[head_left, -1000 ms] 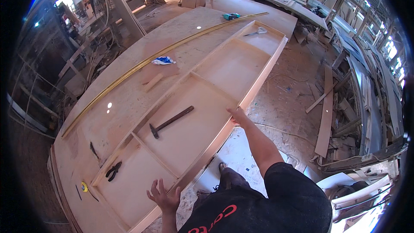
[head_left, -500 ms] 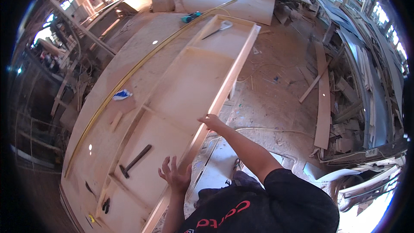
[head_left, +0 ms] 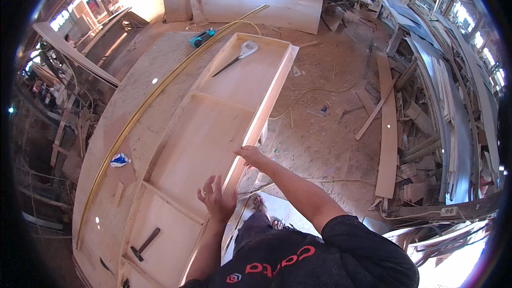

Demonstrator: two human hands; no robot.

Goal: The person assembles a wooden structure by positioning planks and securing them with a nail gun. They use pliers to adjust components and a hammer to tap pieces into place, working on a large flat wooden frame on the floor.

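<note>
A long, shallow wooden frame with crosspieces lies on the wide board-topped table. On its right side rail my right hand is closed, fingers over the top edge. My left hand is beside the same rail, nearer to me, fingers spread and curled a little, holding nothing; whether its palm touches the rail I cannot tell. A hammer rests inside the near compartment. In the far compartment lies a handsaw with a pale handle.
A long yellowish strip runs along the table. Near it are a teal power tool, a blue-and-white packet and a small wood piece. Cable crosses the floor at right, beside long boards and stacked scrap.
My view has shifted along the frame toward its far end. My left hand has come closer to my right hand, which stays on the rail. My feet now show below.
</note>
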